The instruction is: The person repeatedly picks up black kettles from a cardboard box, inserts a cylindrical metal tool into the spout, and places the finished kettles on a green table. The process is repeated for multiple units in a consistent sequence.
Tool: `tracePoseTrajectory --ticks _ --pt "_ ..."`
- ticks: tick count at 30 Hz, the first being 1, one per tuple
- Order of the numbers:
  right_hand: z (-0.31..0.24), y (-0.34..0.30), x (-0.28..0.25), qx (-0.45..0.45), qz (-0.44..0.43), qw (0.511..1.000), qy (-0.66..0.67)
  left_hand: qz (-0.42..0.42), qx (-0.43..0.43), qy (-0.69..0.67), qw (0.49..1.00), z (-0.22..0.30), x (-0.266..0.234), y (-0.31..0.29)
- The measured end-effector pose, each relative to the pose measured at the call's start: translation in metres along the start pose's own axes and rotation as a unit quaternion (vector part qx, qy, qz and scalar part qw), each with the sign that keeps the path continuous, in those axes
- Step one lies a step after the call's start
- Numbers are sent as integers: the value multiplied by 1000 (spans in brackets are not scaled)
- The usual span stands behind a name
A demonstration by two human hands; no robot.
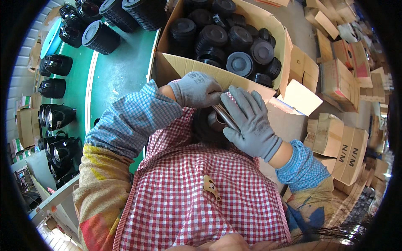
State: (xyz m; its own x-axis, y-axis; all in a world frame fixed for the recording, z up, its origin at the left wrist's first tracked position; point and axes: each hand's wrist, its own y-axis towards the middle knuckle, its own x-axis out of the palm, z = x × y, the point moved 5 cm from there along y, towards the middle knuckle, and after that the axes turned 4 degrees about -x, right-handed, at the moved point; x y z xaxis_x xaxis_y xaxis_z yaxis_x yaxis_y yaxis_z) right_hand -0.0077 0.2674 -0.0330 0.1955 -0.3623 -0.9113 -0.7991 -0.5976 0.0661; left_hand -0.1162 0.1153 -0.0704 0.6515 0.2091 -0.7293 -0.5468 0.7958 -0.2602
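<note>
Right beside the box, both my gloves meet at a metal strip

My left hand has its fingers folded round the upper end of a shiny metal strip, on my side of the big cardboard box. My right hand lies along the strip with its fingers straight and slightly apart; I cannot tell how hard they press. A dark round thing, partly hidden, sits just under the strip, nearer me than the box. Black lids fill the box. Left of it, a green bench bears black pots and stacked black discs.
</note>
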Motion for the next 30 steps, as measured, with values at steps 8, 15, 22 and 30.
tracePoseTrajectory --ticks 8,15,22,30 --pt "-45 11 34 -66 -5 997 25 -17 62 -22 998 -5 11 45" --pt "-10 12 22 -27 -19 980 198 15 57 -26 998 -5 12 57" --pt "35 -4 25 -127 -86 979 132 -22 -25 -49 998 3 -6 2" --pt "4 15 20 -121 -127 983 60 37 39 -73 996 -23 12 25"
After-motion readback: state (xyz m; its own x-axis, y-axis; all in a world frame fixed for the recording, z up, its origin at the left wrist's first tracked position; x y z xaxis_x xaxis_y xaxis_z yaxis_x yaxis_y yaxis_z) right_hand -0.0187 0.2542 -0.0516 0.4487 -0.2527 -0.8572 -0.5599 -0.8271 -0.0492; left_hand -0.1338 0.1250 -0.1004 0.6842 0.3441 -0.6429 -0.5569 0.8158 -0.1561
